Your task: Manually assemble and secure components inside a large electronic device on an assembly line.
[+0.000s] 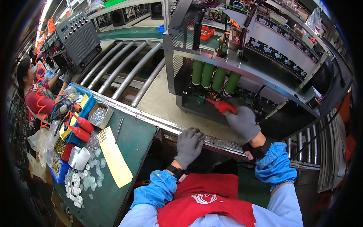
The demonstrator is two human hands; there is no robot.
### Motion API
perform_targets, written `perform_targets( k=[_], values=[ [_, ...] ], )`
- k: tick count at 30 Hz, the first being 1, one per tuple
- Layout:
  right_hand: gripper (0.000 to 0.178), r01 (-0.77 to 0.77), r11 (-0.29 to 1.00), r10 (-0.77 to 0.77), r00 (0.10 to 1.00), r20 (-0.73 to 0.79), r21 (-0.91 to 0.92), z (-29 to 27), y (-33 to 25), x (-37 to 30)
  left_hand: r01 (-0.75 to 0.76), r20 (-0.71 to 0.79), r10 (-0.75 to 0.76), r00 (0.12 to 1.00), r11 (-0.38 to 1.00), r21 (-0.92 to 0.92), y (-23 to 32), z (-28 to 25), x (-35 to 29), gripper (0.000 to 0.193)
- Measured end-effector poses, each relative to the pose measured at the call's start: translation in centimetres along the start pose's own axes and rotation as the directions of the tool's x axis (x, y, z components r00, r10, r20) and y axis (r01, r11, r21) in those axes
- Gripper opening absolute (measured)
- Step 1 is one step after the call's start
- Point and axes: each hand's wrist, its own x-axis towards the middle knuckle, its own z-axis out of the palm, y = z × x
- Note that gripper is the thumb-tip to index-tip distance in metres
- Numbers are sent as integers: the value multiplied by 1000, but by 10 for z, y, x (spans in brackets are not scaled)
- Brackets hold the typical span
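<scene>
My right hand [244,123], in a grey glove, is closed around a red squeeze bottle [225,106] with a narrow nozzle. The nozzle points left, towards a small green circuit board [201,100] low inside a large dark metal cabinet [177,77]. Just behind it, several green cylinders [214,77] stand in a row. My left hand [189,145], also gloved in grey, lies on the metal edge of the conveyor [162,125] with its fingers extended and nothing in them. Whether the nozzle tip touches the board I cannot tell.
A green side table [130,132] at left carries a yellow strip [115,157], white plastic discs [75,185], two more red bottles [80,132] and a box of small metal parts [100,115]. Metal rollers [124,70] run beyond it. Another person [38,94] works at far left beside a grey unit [81,41].
</scene>
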Motion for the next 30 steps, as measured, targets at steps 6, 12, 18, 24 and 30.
perform_targets(
  k=[6,12,18,24,30],
  values=[
    [36,-182,978,194,972,131,-99,-4,1,-3,15,5,-15,1000,1000,2,1,1,-1,28],
    [28,-126,992,127,991,42,-25,1,2,0,23,32,-23,999,1000,-17,0,0,-1,31],
    [33,-83,993,80,996,-46,-79,2,-1,-3,12,11,-11,1000,1000,-15,0,1,-2,31],
    [36,-234,968,244,960,138,-87,-9,-2,6,23,4,-23,1000,1000,-21,0,1,-3,30],
    [26,163,983,-174,974,-147,-88,-2,-24,-1,25,-7,-26,1000,999,-29,1,2,-3,29]
  ],
)
